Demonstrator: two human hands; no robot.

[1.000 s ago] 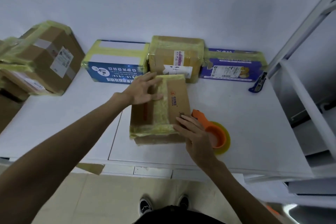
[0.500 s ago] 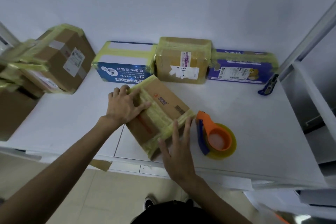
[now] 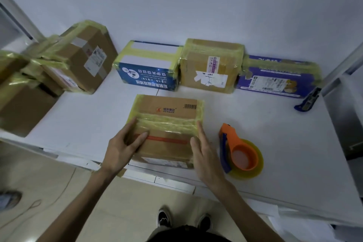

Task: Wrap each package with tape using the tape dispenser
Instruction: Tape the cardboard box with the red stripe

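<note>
A brown cardboard box [image 3: 172,108] with yellow tape bands across its top and edges lies flat near the front of the white table [image 3: 275,143]. My left hand [image 3: 121,147] grips its left edge, thumb on top and fingers down the side. My right hand [image 3: 204,153] presses against the box's right side with straight fingers. The orange tape dispenser [image 3: 238,149], carrying a yellow tape roll, stands on the table just right of my right hand, untouched.
Taped packages line the back wall: a blue-and-white box [image 3: 149,65], a brown box [image 3: 210,67] and a purple box [image 3: 275,76]. More taped cartons [image 3: 82,59] are stacked at the left. A blue utility knife [image 3: 307,100] lies at the far right beside a metal frame.
The box has been turned from a slanted position to square with the table edge. My hands now hold it at its left and right sides. The dispenser stayed put.
</note>
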